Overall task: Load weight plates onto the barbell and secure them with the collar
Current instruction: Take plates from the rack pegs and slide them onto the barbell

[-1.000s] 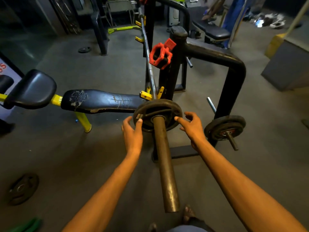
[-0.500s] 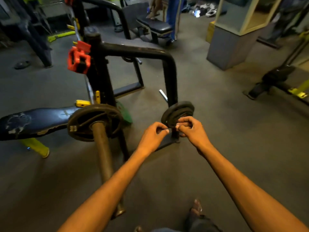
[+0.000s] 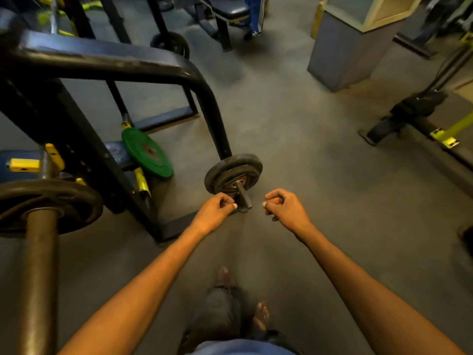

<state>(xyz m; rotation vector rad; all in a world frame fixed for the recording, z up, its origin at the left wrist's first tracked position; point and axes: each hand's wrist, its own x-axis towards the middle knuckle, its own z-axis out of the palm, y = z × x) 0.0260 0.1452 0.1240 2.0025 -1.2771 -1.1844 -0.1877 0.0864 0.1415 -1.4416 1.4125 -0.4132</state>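
The barbell sleeve (image 3: 38, 278) runs up the left edge, with one black plate (image 3: 51, 201) loaded on it. A small stack of black plates (image 3: 234, 170) hangs on a storage peg (image 3: 244, 196) low on the black rack (image 3: 204, 98). My left hand (image 3: 217, 208) is curled just left of the peg's tip, below the stack's lower edge. To the right of the peg, a little apart from it, my right hand (image 3: 284, 208) is also curled. Neither hand visibly holds anything. No collar is in view.
A green plate (image 3: 147, 152) leans against the bench by the rack's foot. Another black plate (image 3: 171, 43) stands farther back. A grey box pillar (image 3: 345, 55) is at the upper right, and a machine base (image 3: 409, 116) lies at the right. My feet show below.
My hands left the plate on the barbell and moved right to the stored plates on the peg. They have since parted to either side of the peg. The view swung right and down.
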